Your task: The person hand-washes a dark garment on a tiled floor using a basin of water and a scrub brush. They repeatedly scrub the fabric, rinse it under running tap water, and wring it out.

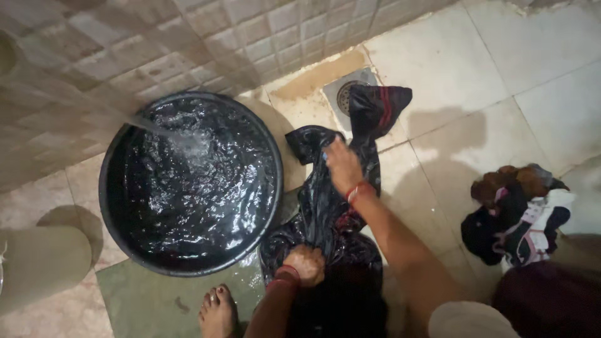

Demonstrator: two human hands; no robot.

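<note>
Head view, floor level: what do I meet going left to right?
Pale bucket → black tub of water → wet black garment under both hands → pile of mixed clothes.

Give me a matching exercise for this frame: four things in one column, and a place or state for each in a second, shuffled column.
Things:
1. black tub
2. dark wet garment
3. pile of clothes
4. floor drain

Places or states:
A. heaped on the tiles at the right
B. full of water, a stream pouring in
C. in the corner, partly covered by cloth
D. spread on the floor under the left hand and the right hand

Pairs: 1-B, 2-D, 3-A, 4-C
</note>
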